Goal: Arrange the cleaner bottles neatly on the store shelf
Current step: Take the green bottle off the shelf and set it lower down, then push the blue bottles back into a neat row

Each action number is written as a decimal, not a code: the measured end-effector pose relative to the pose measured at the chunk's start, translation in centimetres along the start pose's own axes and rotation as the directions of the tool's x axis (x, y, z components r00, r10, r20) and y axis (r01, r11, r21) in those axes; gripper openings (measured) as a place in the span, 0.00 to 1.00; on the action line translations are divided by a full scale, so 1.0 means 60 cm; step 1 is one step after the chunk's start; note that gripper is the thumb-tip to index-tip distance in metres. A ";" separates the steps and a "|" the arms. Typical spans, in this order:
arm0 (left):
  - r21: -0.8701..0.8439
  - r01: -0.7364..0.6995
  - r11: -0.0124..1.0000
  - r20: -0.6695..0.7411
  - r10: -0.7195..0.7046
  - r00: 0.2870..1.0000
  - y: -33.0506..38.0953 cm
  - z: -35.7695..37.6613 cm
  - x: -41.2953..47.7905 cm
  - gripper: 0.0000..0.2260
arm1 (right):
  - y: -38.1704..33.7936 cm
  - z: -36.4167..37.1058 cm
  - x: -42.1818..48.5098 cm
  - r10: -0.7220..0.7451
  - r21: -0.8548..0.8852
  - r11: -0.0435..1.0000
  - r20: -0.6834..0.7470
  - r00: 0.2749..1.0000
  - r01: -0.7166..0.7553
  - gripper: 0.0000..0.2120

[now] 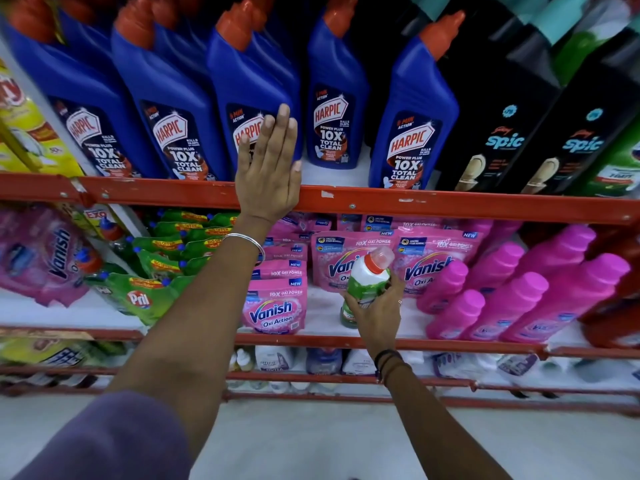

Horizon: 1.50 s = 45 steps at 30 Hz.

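Observation:
Several blue Harpic bottles (173, 109) with red caps stand in a row on the upper shelf (381, 202). My left hand (268, 168) is flat and open, its fingers pressed against the label of the third Harpic bottle (249, 88). One Harpic bottle (334, 98) stands further back than its neighbours, and another (412, 116) stands at the front edge. My right hand (375, 311) grips a small white and green bottle (369, 275) with a red cap, held in front of the middle shelf. Below it stands a second small green bottle (348, 317).
Black Spic bottles (498, 109) stand right of the Harpic row. On the middle shelf lie pink Vanish pouches (275, 306), pink bottles (502, 296) and green Pril pouches (149, 296). Red shelf rails run across below, over a pale floor.

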<state>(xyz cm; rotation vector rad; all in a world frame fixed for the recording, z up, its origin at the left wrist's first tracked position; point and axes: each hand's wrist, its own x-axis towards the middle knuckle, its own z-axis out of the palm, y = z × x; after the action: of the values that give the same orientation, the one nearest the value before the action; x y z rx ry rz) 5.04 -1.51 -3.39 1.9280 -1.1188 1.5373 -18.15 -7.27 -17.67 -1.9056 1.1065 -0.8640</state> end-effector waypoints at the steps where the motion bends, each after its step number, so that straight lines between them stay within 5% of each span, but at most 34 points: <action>1: 0.005 -0.002 1.000 -0.004 0.002 1.000 0.000 -0.001 -0.001 0.24 | -0.002 -0.002 -0.004 -0.019 -0.015 1.000 0.003 1.000 0.019 0.44; 7: 0.001 -0.039 0.999 -0.034 0.039 0.999 0.000 0.003 -0.001 0.27 | -0.047 -0.026 0.004 -0.084 0.092 0.991 -0.183 0.979 0.102 0.46; 13: -0.032 -0.033 0.999 -0.066 0.030 0.997 0.000 0.001 -0.002 0.28 | -0.222 -0.092 0.093 -0.287 0.176 0.897 -0.467 0.836 0.406 0.38; 21: -0.037 -0.031 0.999 -0.059 0.029 0.998 -0.001 0.005 -0.004 0.29 | -0.275 -0.083 0.175 -0.250 -0.040 0.967 -0.351 0.902 0.252 0.51; 45: -0.084 0.018 0.996 -0.028 -0.020 0.999 -0.002 0.000 -0.005 0.30 | -0.347 0.007 0.135 -0.315 -0.053 0.947 -0.326 0.891 0.316 0.50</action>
<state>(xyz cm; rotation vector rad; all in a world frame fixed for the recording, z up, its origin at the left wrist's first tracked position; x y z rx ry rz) 5.14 -1.32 -3.65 1.8500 -1.1310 1.4800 -6.46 -7.41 1.35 -2.0200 0.9936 -1.4099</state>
